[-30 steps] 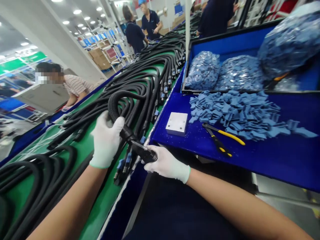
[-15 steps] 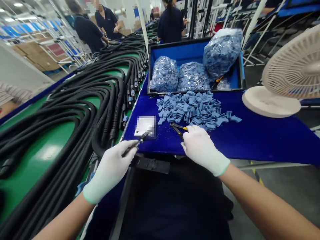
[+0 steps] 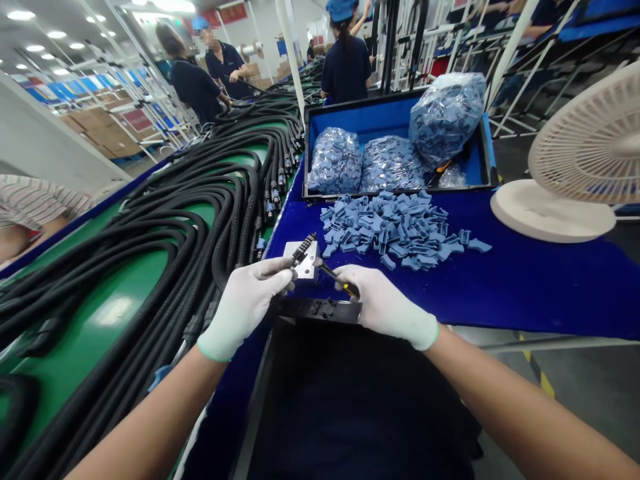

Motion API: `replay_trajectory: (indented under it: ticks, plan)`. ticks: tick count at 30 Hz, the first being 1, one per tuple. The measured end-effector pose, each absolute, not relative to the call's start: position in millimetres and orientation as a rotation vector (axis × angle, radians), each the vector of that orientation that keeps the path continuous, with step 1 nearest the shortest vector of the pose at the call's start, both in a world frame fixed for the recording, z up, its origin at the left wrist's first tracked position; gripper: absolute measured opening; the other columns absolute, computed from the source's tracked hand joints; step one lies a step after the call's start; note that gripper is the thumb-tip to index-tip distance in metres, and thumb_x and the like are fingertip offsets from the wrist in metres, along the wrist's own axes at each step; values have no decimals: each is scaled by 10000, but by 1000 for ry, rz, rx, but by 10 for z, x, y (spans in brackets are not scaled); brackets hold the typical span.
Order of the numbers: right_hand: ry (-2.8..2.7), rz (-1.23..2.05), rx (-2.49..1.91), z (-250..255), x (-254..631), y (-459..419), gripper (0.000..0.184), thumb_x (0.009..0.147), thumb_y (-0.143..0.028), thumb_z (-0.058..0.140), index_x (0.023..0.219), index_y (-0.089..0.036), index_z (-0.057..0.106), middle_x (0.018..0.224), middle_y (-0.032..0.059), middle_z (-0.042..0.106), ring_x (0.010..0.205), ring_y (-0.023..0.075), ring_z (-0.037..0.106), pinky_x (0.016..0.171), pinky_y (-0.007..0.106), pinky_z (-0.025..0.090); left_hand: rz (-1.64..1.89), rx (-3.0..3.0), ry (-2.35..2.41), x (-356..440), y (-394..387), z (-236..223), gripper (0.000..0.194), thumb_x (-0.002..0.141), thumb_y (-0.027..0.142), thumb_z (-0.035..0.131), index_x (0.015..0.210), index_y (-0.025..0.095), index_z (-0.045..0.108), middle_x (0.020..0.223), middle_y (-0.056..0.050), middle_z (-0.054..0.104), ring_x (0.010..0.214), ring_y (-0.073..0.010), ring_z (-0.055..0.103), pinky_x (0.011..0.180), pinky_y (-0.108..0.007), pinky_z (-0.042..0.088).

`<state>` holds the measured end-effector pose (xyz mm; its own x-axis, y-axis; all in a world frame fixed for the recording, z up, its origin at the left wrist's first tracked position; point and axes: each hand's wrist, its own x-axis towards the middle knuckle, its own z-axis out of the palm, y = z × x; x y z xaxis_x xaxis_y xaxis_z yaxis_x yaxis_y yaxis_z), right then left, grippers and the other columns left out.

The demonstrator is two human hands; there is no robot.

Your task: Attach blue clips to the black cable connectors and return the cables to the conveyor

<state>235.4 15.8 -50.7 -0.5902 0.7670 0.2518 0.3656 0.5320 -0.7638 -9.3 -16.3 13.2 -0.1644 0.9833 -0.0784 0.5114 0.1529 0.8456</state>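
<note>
My left hand [image 3: 247, 300], in a white glove, pinches a thin black part with a ribbed end [image 3: 304, 248], which points up and to the right. Its exact kind is unclear. My right hand [image 3: 385, 300], also gloved, is closed around cutting pliers [image 3: 341, 280] with black and yellow handles. The plier jaws are close to the ribbed part; I cannot tell whether they touch it. Behind both tools a white block with dark holes [image 3: 310, 268] sits on the blue table. Small black bits lie on a black ledge [image 3: 345, 312] below my hands.
Loose blue plastic clips [image 3: 390, 227] are heaped beyond my right hand. Behind them a blue box [image 3: 385, 110] holds bags of blue clips [image 3: 334, 160]. A white fan [image 3: 550, 210] stands at right. Black corrugated hoses [image 3: 195, 200] cover the green bench at left. Co-workers [image 3: 345, 67] stand farther back.
My right hand has brought the pliers left, toward the ribbed part. My left hand has moved right and raised that part over the white block. The camera view has shifted slightly.
</note>
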Motion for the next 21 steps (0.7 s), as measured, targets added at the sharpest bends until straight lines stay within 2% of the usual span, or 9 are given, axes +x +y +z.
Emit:
replay_trajectory:
  ticks: [3,7,10,17,21]
  plan:
    - [-2206,996,-639,-379,2237,124,345,833,-93,662,1141,-241,714,1231,84,719,1136,281,670,1015,404,533,921,1455,1754,-45,-161,189,420,841,434,768,1159,165,823,990,-73,828,876,-279,766,766,-351,595]
    - [-2208,1090,-703,-333,2152,139,355,862,-256,749,1215,-286,726,1223,89,733,1146,317,673,1019,471,553,919,1474,1724,-46,-164,192,426,867,463,758,1172,173,821,1068,-62,828,958,-290,767,812,-340,596]
    - [-2219,1104,-727,-349,2133,141,361,879,-311,755,1238,-281,720,1241,99,726,1187,323,659,1042,488,546,905,1488,1746,-72,-179,168,429,875,458,759,1187,169,816,1091,-66,826,997,-302,768,850,-355,597]
    - [-2235,998,-632,-370,2153,78,336,880,-258,747,1213,-271,706,1253,95,705,1263,319,611,1112,485,491,992,1692,1811,-69,-285,35,331,913,429,744,1161,226,827,1164,-34,808,1135,-284,737,1011,-354,562]
    - [-2271,885,-678,-468,2167,55,256,884,-165,679,1133,-224,671,1218,108,685,1175,295,624,1041,443,514,1024,1778,1806,-45,-336,-4,295,913,417,740,1125,235,834,1181,-35,801,1168,-283,727,1063,-362,550]
